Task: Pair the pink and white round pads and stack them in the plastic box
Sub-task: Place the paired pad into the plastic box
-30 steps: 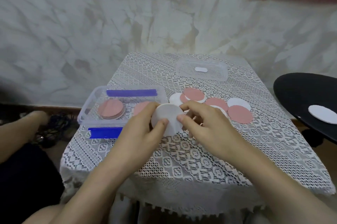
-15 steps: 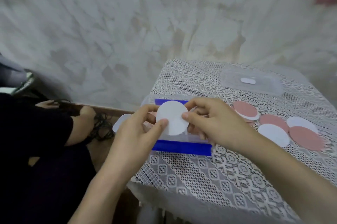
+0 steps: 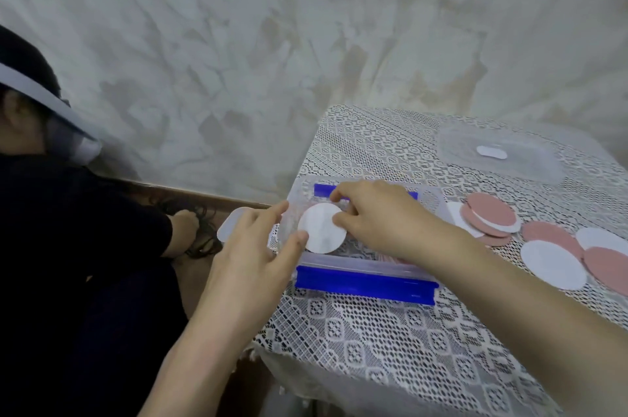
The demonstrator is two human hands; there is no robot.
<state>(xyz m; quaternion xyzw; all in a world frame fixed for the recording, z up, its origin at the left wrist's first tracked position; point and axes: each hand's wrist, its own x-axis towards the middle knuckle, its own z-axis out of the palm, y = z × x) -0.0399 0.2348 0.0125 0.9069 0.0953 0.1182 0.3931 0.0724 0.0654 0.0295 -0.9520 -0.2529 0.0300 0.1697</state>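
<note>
Both hands hold one white round pad over the clear plastic box.

The square table under a white lace cloth (image 3: 390, 348) carries everything. The clear plastic box with blue clip handles (image 3: 365, 282) sits directly beneath the fingers. The right hand (image 3: 380, 216) pinches the white round pad (image 3: 321, 228) at its right edge between thumb and fingertips; the left hand (image 3: 253, 246) has its thumb tip touching the pad's left edge, its other fingers spread loose. Right of the right hand, loose pink and white round pads (image 3: 489, 216) lie overlapping on the cloth; beyond them rests the clear plastic lid (image 3: 530, 161).
</note>
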